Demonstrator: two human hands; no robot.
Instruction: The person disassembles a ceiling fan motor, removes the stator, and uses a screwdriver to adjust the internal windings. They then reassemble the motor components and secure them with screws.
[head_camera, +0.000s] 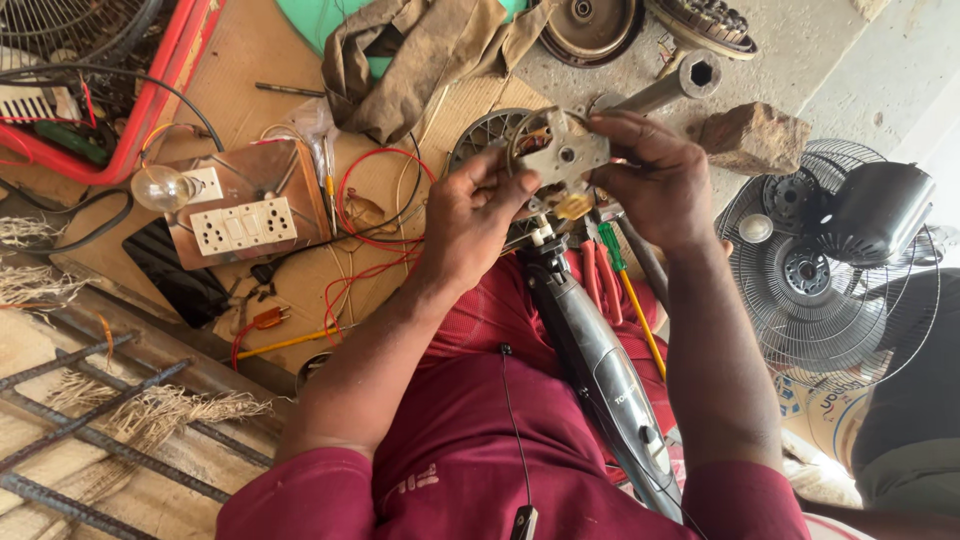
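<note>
Both of my hands hold a small grey metal motor part (562, 157) with copper windings showing at its edges, above a round ribbed fan housing (484, 133). My left hand (472, 213) grips its left and lower side. My right hand (655, 178) grips its right side with fingers curled over the top. A dark grey fan stand column (600, 365) lies across my lap, running up to just under the part.
A wooden test board (245, 205) with white sockets, a bulb (162, 188) and red wires lies at left. A green-handled screwdriver (622, 278), a socket wrench (672, 88), a stone (752, 138), a brown cloth (420, 55) and a caged fan (835, 265) surround me.
</note>
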